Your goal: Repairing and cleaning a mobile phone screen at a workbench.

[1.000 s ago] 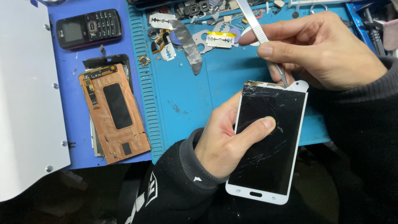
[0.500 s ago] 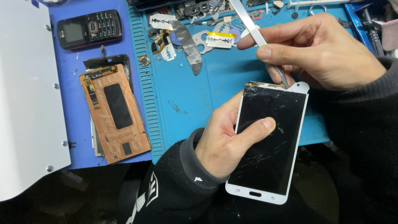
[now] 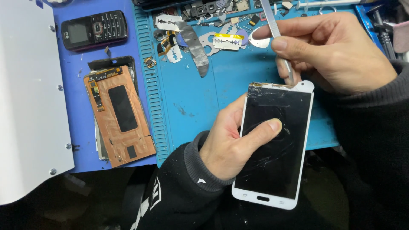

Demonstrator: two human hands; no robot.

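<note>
My left hand (image 3: 238, 142) grips a white smartphone (image 3: 275, 149) with a cracked black screen, thumb pressed on the glass. The phone's top edge is chipped and broken. My right hand (image 3: 332, 53) pinches metal tweezers (image 3: 279, 40), whose tips touch the top edge of the phone near its upper right corner. Both forearms wear dark sleeves.
A blue work mat (image 3: 200, 102) lies under the hands. On it sit razor blades (image 3: 228, 41), metal scraps and small parts at the back. To the left lie a copper-backed display panel (image 3: 119, 115), a black keypad phone (image 3: 94, 29) and a white board (image 3: 25, 98).
The right hand and tweezers shifted very slightly at the phone's top edge. The left hand and phone have stayed put.
</note>
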